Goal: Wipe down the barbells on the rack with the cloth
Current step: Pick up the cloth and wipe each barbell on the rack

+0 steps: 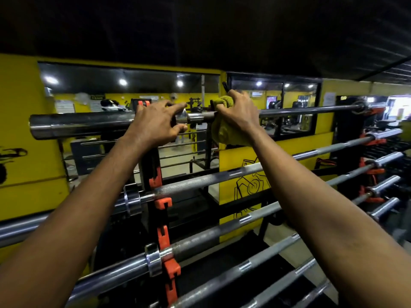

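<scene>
Right hand (238,112) curled round a fuzzy yellow cloth (224,132) bunched on the top barbell (77,124), left hand (155,123) just beside it gripping that bar's smooth round steel collar, knurled barbells (211,176) below both hands, on a black rack (153,163) with orange hooks (163,203)

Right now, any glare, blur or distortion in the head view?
Head view: wide-angle bows the top barbell and lower bars; ceiling near black; lamp spots blown out; far right edge smeared; cloth, left hand and right hand fairly sharp.
</scene>
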